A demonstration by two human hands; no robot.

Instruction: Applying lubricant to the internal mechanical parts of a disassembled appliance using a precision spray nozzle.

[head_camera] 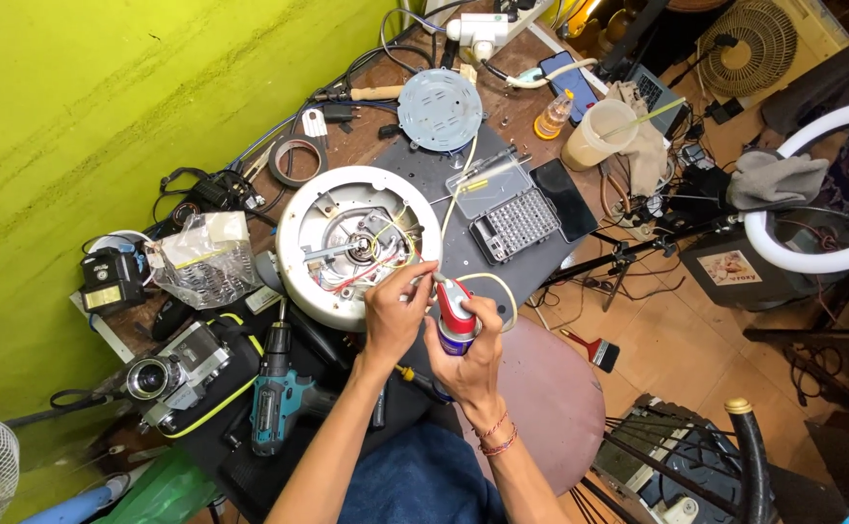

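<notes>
A round white appliance base (300,215) lies upside down on the workbench, its underside open with wires and metal parts showing. My right hand (468,354) grips a small spray can (455,323) with a red cap, just right of the base's near rim. My left hand (395,309) rests at the base's near right edge, its fingertips pinching the thin tube at the can's nozzle. A round grey metal cover plate (439,109) lies farther back on a dark mat (415,165).
An open bit set case (510,212) and a black phone (563,199) lie right of the base. A teal cordless drill (274,396), a camera (167,374) and a plastic bag (206,257) sit at left. A paintbrush (594,347) lies on the floor; a ring light (822,184) stands right.
</notes>
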